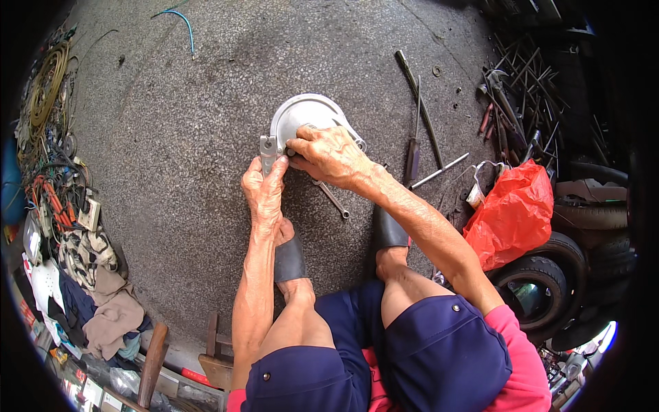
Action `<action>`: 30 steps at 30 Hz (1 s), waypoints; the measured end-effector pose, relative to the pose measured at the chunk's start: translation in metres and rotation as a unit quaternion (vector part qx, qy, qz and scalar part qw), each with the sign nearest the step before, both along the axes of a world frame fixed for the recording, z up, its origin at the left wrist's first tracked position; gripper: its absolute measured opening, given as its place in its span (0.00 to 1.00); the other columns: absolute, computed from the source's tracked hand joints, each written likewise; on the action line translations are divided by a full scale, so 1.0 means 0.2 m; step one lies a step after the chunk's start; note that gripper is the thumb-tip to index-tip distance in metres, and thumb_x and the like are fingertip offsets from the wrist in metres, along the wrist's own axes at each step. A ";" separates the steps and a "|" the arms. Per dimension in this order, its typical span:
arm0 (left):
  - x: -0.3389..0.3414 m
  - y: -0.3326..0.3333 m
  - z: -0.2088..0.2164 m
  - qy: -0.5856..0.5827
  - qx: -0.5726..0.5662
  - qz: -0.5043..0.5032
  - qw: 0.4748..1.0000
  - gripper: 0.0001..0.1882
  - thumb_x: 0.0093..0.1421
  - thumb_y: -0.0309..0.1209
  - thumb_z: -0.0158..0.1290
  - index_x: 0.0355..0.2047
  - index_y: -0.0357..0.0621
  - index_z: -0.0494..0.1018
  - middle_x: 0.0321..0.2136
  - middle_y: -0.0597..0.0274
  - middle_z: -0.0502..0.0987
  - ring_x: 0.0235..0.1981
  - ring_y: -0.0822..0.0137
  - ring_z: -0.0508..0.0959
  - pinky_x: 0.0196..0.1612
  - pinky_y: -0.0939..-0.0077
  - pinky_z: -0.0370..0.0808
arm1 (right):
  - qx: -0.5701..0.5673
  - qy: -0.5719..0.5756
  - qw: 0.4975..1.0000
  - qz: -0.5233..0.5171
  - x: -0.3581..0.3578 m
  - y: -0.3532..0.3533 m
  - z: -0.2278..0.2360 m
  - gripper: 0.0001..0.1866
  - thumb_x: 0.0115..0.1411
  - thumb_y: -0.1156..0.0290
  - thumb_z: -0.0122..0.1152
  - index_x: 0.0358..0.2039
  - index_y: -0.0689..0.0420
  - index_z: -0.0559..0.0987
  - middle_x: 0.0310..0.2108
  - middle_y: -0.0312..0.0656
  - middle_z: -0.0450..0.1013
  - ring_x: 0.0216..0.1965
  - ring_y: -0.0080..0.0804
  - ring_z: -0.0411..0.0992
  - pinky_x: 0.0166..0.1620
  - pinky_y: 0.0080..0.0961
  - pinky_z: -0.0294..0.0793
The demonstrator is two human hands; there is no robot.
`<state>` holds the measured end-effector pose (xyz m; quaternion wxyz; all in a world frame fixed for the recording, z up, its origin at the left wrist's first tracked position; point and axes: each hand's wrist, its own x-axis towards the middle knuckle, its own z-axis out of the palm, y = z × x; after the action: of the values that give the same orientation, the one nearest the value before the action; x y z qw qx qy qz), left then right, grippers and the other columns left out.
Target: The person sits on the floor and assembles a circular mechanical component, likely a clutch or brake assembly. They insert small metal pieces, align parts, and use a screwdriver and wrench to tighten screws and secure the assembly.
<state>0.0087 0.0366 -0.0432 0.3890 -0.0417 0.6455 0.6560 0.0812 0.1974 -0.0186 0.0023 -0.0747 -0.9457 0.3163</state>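
A round silver metal plate [302, 106], resembling a motorcycle brake plate, is in front of me above the floor, partly covered by my hands. At its left edge my left hand [263, 192] grips a flat grey metal lever arm [268, 151] with a notched end, thumb pressed against it. My right hand [333, 156] lies over the plate with its fingers curled in a pinch beside the lever; a small dark part shows there, but its kind is hidden. Below the plate, a combination wrench [333, 200] rests on the floor.
Right of the plate lie a dark-handled screwdriver [413, 147], a long dark bar [424, 110] and a thin silver rod [441, 170]. Farther right are piled tools [511, 110], a red plastic bag [515, 213] and tyres [535, 281]. Cables [51, 172] and cloths [113, 309] line the left side.
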 end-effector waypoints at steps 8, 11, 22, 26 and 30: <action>-0.01 0.00 -0.02 0.017 -0.027 -0.019 0.999 0.07 0.60 0.31 0.62 0.34 0.43 0.77 0.20 0.80 0.67 0.17 0.86 0.59 0.19 0.86 0.53 | 0.024 -0.015 0.999 -0.024 0.00 -0.06 0.00 0.14 0.55 0.66 0.67 0.39 0.59 0.79 0.29 0.43 0.73 0.32 0.46 0.77 0.34 0.40 0.75; -0.01 0.01 0.00 -0.036 -0.016 -0.001 0.999 0.08 0.60 0.32 0.62 0.35 0.44 0.76 0.20 0.79 0.69 0.17 0.85 0.61 0.20 0.87 0.56 | 0.012 -0.005 1.000 -0.023 0.01 -0.05 -0.01 0.13 0.55 0.66 0.67 0.39 0.58 0.79 0.29 0.43 0.73 0.32 0.46 0.77 0.34 0.40 0.75; -0.01 0.01 -0.02 0.046 -0.038 -0.040 0.997 0.09 0.61 0.32 0.62 0.37 0.40 0.78 0.22 0.79 0.70 0.20 0.85 0.62 0.22 0.85 0.57 | -0.038 0.007 0.998 -0.044 0.01 -0.02 0.01 0.14 0.54 0.68 0.68 0.41 0.58 0.82 0.33 0.42 0.76 0.35 0.43 0.78 0.37 0.39 0.76; 0.00 0.01 -0.02 0.034 -0.045 -0.026 0.998 0.11 0.61 0.32 0.62 0.39 0.39 0.78 0.23 0.78 0.71 0.21 0.85 0.62 0.23 0.85 0.58 | -0.040 0.009 0.998 -0.050 0.01 -0.03 0.02 0.14 0.54 0.68 0.68 0.40 0.58 0.82 0.33 0.42 0.77 0.35 0.43 0.78 0.37 0.38 0.77; -0.01 0.01 -0.02 0.029 -0.046 -0.031 0.998 0.10 0.61 0.32 0.62 0.39 0.39 0.78 0.23 0.78 0.71 0.21 0.85 0.62 0.23 0.85 0.57 | -0.047 0.003 0.997 -0.055 0.00 -0.03 0.00 0.14 0.54 0.68 0.67 0.40 0.59 0.82 0.33 0.42 0.77 0.35 0.43 0.78 0.37 0.38 0.77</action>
<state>0.0072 0.0383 -0.0482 0.3878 -0.0209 0.6870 0.6141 0.0819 0.1918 -0.0177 0.0190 -0.1253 -0.9243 0.3599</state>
